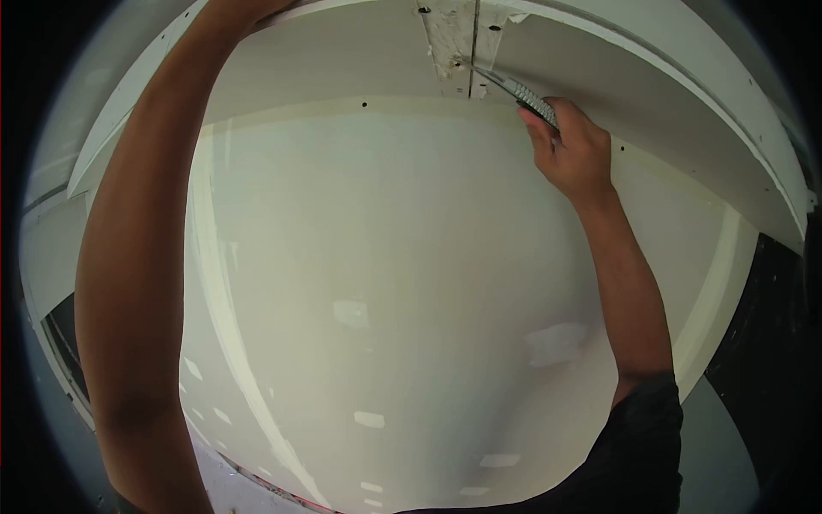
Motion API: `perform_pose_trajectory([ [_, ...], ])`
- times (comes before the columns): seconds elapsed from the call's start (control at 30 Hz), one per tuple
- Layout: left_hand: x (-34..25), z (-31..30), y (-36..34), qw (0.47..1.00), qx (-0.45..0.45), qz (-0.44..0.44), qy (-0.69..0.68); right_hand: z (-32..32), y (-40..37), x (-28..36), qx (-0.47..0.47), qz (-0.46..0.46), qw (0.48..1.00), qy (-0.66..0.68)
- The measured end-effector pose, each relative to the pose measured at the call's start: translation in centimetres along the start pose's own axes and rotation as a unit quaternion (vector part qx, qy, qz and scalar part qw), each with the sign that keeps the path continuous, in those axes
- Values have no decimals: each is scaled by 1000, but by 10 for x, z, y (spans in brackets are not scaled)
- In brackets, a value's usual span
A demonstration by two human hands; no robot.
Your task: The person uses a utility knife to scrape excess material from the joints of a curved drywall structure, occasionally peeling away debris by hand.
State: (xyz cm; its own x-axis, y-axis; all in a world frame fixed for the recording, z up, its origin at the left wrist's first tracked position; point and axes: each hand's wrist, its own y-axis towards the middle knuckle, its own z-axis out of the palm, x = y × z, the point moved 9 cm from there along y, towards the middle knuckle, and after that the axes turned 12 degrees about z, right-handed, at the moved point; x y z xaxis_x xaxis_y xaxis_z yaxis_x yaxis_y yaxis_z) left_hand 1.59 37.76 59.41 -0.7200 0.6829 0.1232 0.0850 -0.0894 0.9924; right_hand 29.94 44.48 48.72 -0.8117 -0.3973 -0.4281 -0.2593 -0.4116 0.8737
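My right hand (578,146) is wrapped round a grey ribbed utility knife (533,101). Its blade points up and left, and the tip is at or close to the torn, rough strip (449,43) beside a dark vertical joint in the pale board overhead. My left arm reaches up at the left of the view. Only the edge of my left hand (257,7) shows at the top, by the board's edge; its fingers are out of sight.
A large pale wall panel (385,223) with lighter filler patches and seam bands fills the middle. The curved board edge (685,81) overhangs at upper right. Dark panels (753,343) stand at the right.
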Motion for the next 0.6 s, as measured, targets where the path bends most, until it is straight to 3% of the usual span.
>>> perform_pose_trajectory([
  [0.13,5,0,0,1000,-4,5,7,3,-9,-13,19,-7,1000,-17],
  [0.2,5,0,2,1000,18,7,-16,15,-24,-32,105,-21,983,-152],
  [0.23,3,-1,4,999,26,14,20,8,-34,-30,99,-27,982,-157],
  [0.3,-2,-8,7,998,26,10,65,-15,-39,-31,68,65,996,-8],
  [0.33,-2,-6,4,997,31,7,66,-16,-38,-27,72,69,995,-6],
  [0.4,-4,-5,2,1000,-8,-3,18,-28,-27,-4,40,15,999,8],
  [0.6,-1,-3,3,1000,3,-9,19,-19,7,7,19,-19,1000,-11],
])
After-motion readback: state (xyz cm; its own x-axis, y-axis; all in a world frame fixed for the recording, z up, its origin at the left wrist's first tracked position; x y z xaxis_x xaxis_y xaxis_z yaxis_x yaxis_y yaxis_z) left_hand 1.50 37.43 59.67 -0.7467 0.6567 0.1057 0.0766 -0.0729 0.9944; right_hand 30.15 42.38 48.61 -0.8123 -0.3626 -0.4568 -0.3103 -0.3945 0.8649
